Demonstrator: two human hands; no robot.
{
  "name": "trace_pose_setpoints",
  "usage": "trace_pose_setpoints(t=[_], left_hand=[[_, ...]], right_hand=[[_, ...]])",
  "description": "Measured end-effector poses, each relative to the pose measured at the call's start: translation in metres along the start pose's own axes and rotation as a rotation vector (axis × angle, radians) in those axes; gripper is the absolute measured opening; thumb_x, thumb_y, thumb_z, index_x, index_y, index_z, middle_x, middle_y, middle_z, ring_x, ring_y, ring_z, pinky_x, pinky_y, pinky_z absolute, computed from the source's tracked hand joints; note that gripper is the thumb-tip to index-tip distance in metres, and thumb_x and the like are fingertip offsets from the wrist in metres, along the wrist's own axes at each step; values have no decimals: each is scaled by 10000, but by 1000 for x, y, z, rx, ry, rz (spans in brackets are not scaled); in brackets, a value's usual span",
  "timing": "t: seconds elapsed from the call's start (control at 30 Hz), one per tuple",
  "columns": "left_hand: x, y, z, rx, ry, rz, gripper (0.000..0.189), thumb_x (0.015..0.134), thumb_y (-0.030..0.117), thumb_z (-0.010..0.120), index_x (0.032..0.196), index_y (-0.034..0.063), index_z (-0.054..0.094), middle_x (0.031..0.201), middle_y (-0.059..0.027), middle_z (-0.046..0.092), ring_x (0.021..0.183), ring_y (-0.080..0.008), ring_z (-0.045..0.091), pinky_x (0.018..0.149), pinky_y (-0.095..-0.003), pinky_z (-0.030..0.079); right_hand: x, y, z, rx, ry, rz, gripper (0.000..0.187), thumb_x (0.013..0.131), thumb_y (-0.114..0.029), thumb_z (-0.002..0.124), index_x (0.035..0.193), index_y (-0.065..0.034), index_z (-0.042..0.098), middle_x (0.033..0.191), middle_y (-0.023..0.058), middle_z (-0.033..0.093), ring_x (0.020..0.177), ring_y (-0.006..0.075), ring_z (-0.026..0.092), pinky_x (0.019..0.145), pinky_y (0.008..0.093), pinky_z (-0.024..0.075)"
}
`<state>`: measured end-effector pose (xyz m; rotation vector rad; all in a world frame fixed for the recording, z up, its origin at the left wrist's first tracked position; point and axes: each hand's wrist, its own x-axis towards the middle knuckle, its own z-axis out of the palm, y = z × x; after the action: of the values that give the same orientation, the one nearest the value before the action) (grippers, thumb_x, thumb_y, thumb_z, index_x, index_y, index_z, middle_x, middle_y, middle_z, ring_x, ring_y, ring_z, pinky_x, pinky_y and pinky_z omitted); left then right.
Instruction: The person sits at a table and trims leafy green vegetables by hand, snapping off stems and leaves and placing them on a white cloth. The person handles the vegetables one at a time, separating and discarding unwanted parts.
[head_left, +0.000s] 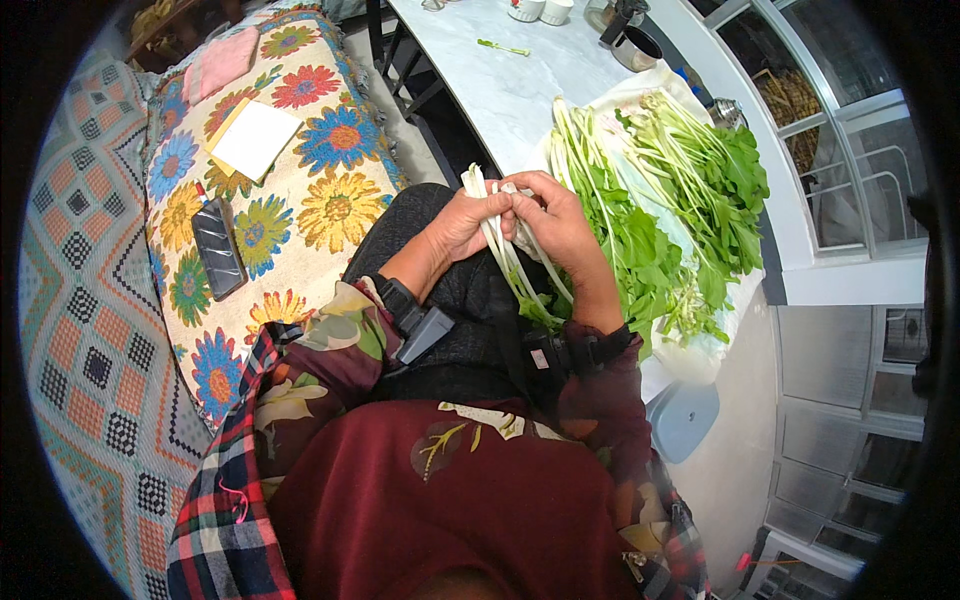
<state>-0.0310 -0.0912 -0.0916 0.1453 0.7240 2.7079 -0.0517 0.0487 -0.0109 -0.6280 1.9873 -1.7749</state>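
Both hands meet above my lap at the centre. My left hand (466, 223) is closed around several pale stalks of a leafy green vegetable (511, 264), whose cut ends stick up past the thumb and whose leaves hang toward my lap. Against it, my right hand (551, 214) pinches a stalk end between thumb and fingers; another stalk runs down below its palm. Just right of my hands, a pile of leafy greens (626, 244) lies on a cloth at the table's corner. A second pile of greens (705, 187) is behind it, its stalks pointing to the upper left.
A marble-patterned table (465, 67) holds a loose stalk piece (504, 48), white cups (526, 10) and a dark-rimmed pot (636, 49). On the flowered sofa cover at left lie a phone (218, 247) and white paper (256, 139). A blue plastic stool (682, 420) stands at lower right.
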Motion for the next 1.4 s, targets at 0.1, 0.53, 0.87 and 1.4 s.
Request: trace_pose_setpoints(t=[0.1,0.53,0.87,1.4], left_hand=[[-1,-1,-1,67,24,-9,210,865,226,603,905,23,563,668,-57,572,615,-144,561,581,-285,454],[-3,-1,4,11,-2,-38,201,801,205,685,867,47,580,705,-44,594,589,-137,586,563,-274,507],[-4,0,12,34,-104,-35,172,802,138,659,890,18,570,690,-42,576,576,-133,567,545,-273,482],[2,5,7,61,370,131,143,874,174,555,940,47,558,602,0,500,498,-102,430,487,-268,339]], right_hand=[[-2,-5,5,-110,67,-46,134,870,-17,464,944,57,547,786,72,520,582,95,550,514,232,460],[8,3,20,-584,325,-119,245,885,-191,500,767,16,557,764,149,516,662,287,524,626,371,418],[25,-1,12,-245,357,208,525,934,-421,391,787,17,640,837,117,636,739,203,589,667,325,444],[-70,-16,-37,-390,47,318,253,865,-242,531,745,-26,582,581,-3,494,524,76,469,480,234,383]])
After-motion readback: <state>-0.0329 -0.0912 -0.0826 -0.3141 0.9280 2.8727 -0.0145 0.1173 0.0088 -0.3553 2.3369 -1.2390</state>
